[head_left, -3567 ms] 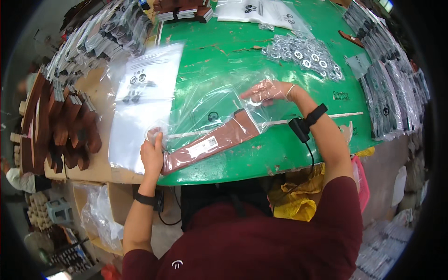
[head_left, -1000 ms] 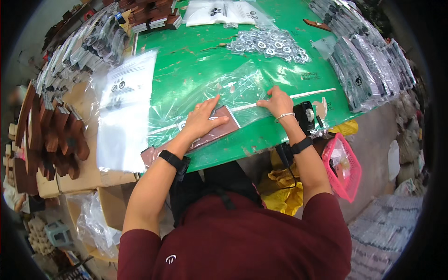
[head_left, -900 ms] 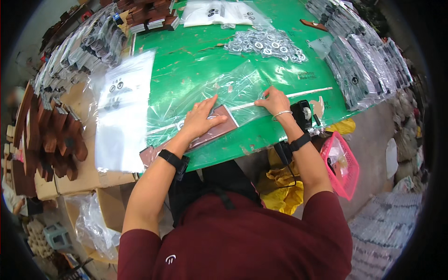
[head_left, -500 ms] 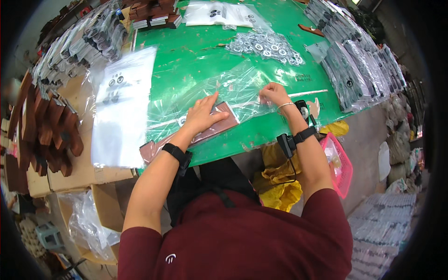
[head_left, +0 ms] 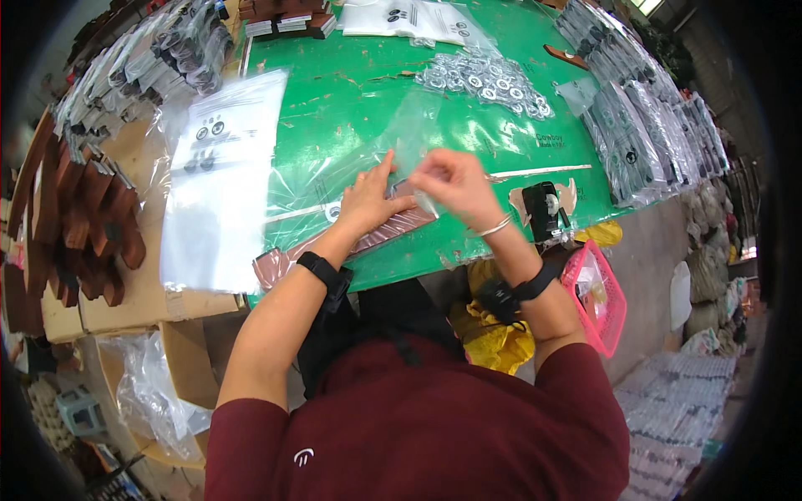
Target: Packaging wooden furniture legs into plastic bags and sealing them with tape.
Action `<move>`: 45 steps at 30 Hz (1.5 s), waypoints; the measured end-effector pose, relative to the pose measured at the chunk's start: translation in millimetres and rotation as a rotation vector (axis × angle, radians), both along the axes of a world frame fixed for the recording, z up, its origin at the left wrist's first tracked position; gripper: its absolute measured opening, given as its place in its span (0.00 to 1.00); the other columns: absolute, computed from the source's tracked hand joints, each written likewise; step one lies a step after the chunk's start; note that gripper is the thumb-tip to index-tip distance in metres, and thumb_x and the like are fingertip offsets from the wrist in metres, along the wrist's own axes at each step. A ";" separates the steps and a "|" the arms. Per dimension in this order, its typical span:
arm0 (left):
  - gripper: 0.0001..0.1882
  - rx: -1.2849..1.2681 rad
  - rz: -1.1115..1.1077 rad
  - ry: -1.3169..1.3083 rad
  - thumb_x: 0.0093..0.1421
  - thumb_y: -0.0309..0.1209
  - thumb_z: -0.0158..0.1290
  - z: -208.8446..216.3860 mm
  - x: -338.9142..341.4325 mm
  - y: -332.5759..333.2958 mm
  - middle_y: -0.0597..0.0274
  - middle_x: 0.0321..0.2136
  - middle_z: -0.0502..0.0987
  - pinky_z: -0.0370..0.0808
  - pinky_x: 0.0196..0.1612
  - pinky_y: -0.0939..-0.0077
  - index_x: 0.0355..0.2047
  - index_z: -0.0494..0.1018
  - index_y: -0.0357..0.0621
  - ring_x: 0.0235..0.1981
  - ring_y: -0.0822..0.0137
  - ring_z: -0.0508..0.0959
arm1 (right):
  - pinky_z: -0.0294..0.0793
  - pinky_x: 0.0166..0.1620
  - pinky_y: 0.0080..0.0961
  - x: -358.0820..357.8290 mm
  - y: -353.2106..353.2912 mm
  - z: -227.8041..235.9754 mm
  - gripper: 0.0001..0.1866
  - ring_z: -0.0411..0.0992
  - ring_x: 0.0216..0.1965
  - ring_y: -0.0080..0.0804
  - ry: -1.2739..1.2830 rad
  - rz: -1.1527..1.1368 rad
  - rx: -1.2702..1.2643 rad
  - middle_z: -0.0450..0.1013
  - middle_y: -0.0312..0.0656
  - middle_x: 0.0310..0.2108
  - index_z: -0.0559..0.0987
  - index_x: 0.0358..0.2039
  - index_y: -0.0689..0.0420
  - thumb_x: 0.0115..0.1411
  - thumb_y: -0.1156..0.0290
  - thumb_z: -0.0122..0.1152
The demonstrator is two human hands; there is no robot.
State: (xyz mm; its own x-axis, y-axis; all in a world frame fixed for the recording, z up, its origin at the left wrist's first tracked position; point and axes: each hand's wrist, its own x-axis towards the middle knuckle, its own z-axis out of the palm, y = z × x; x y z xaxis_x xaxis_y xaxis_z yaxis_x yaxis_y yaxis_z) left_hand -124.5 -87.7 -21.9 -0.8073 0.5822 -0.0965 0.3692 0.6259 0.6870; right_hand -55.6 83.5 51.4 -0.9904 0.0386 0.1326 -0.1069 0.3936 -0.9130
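Observation:
A long reddish-brown wooden piece (head_left: 409,225) lies slanted near the table's front edge, inside a clear plastic bag (head_left: 322,179). My left hand (head_left: 368,204) rests on it with fingers spread, pressing bag and wood to the table. Beside that hand a small packet with a ring (head_left: 332,211) shows through the film. My right hand (head_left: 455,185) is closed in a pinch on the bag's loose end, just above the wood's right end. Its fingertips are slightly blurred.
Flat printed bags (head_left: 221,184) lie left, near stacked brown wooden pieces (head_left: 92,221). Ring packets (head_left: 489,83) are heaped at the back of the green table (head_left: 476,263). Wrapped bundles (head_left: 626,146) line the right. A black device (head_left: 545,210) sits at the front right, above a pink basket (head_left: 608,296).
My right hand has moved left toward my left hand, drawing the bag's loose end over the wood's right end. The left hand stays pressed on the wood.

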 end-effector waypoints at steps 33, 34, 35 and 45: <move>0.20 0.594 0.129 0.313 0.69 0.39 0.39 17.5 49.2 -38.7 0.57 0.37 0.80 0.67 0.49 0.57 0.41 0.80 0.43 0.39 0.51 0.76 | 0.67 0.49 0.41 58.5 -100.5 -39.0 0.16 0.71 0.45 0.44 0.299 -0.061 0.567 0.74 0.48 0.42 0.76 0.45 0.63 0.56 0.74 0.61; 0.20 0.601 0.120 0.259 0.70 0.39 0.39 16.7 49.6 -41.4 0.56 0.36 0.80 0.68 0.50 0.56 0.41 0.80 0.43 0.38 0.51 0.76 | 0.70 0.48 0.38 58.7 -83.4 -35.5 0.15 0.73 0.44 0.42 0.260 0.102 0.376 0.76 0.47 0.39 0.77 0.45 0.64 0.58 0.74 0.60; 0.21 0.606 0.111 0.205 0.70 0.39 0.39 16.0 50.0 -43.4 0.56 0.35 0.80 0.68 0.51 0.55 0.40 0.80 0.42 0.36 0.51 0.76 | 0.73 0.48 0.36 57.5 -65.8 -31.6 0.13 0.75 0.43 0.40 0.215 0.263 0.183 0.77 0.45 0.35 0.78 0.45 0.64 0.60 0.74 0.60; 0.07 0.539 0.141 0.281 0.61 0.29 0.55 18.7 55.4 -40.6 0.61 0.32 0.79 0.71 0.44 0.63 0.37 0.79 0.43 0.33 0.56 0.76 | 0.74 0.53 0.32 -137.1 25.2 -8.9 0.26 0.67 0.56 0.31 -0.125 0.674 0.274 0.65 0.40 0.59 0.74 0.57 0.48 0.56 0.74 0.59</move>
State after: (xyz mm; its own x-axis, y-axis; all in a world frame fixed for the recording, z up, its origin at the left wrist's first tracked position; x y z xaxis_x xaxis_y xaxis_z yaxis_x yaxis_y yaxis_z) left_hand -69.1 -128.3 -3.1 -0.8317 0.3764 0.4083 0.5209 0.2741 0.8084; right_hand -192.6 108.7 42.5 -0.7956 -0.6023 -0.0658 -0.3077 0.4951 -0.8125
